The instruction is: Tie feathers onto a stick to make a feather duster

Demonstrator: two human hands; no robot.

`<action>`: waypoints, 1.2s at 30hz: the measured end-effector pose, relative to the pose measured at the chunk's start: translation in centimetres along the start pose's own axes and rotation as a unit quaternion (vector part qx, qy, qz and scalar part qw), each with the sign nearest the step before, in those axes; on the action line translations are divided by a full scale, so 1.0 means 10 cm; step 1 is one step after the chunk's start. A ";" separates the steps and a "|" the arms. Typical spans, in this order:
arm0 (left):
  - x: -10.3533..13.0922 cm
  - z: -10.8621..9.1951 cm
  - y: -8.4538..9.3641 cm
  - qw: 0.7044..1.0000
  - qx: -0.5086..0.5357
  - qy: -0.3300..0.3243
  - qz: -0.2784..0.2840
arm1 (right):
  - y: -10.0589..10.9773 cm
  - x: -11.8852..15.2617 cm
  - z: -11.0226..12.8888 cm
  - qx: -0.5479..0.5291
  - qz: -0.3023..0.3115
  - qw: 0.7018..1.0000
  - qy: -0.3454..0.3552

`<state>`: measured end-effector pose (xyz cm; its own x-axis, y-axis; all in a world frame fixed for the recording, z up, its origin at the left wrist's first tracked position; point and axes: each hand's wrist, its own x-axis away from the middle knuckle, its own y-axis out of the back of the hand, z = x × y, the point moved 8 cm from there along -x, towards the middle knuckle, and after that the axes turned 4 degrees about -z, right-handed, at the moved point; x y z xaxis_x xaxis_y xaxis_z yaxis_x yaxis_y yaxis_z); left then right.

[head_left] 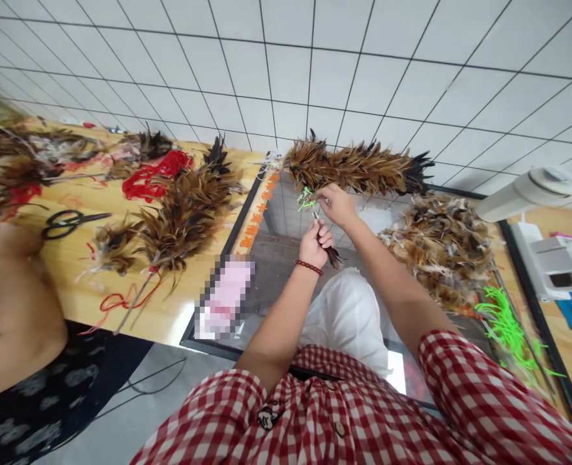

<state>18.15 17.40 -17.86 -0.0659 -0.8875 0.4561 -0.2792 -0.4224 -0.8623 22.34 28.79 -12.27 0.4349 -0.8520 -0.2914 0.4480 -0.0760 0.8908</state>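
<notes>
My left hand (316, 243), a red bead bracelet at its wrist, is closed around a slim bundle of dark brown feathers (335, 258). The feather tips stick out below the fist, and a pale thin end shows above it. Just above, my right hand (337, 204) has its fingers pinched together beside a tuft of bright green string (307, 199) mixed with light fluff. What lies between these fingertips is too small to make out. Behind both hands a long brown feather duster (358, 169) lies along the wall.
Loose feathers (443, 248) and green strings (503, 326) lie to the right, near a white bottle (528, 194). On the left are another feather duster (183, 219), red string (154, 175), black scissors (70, 221) and a co-worker's arm (14, 303). White cloth (346, 310) covers my lap.
</notes>
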 end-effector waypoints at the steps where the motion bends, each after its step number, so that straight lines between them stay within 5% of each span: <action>1: 0.00 0.00 0.00 1.000 0.001 -0.001 0.001 | -0.03 -0.01 0.07 0.009 0.015 0.999 0.033; 5: 0.00 0.01 0.00 1.000 0.005 0.000 0.000 | -0.06 0.04 0.04 0.050 0.055 0.995 0.062; 10: 0.01 0.02 -0.02 1.000 -0.009 0.002 -0.010 | 0.05 0.14 -0.15 0.042 0.009 0.999 -0.006; 16: 0.01 0.00 -0.03 1.000 -0.008 -0.006 0.006 | -0.15 0.11 0.26 0.125 0.100 0.976 0.147; 19: 0.00 0.02 -0.03 1.000 0.005 0.000 0.017 | -0.16 0.14 0.25 0.157 0.112 0.968 0.162; 27: -0.01 0.04 -0.02 1.000 0.007 0.011 0.016 | 0.07 0.34 -0.18 0.033 0.011 0.999 -0.003; 31: -0.01 0.03 -0.02 1.000 0.013 0.007 0.011 | 0.11 0.14 -0.02 0.024 -0.034 0.997 -0.064; 36: -0.01 0.01 -0.01 1.000 0.022 -0.002 0.010 | -0.06 -0.32 0.13 0.060 0.034 0.988 -0.135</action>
<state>18.29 17.49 -17.79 -0.0676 -0.8964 0.4380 -0.2363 -0.4122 -0.8799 19.72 30.88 -11.40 0.2287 -0.9634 -0.1401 0.3229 -0.0607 0.9445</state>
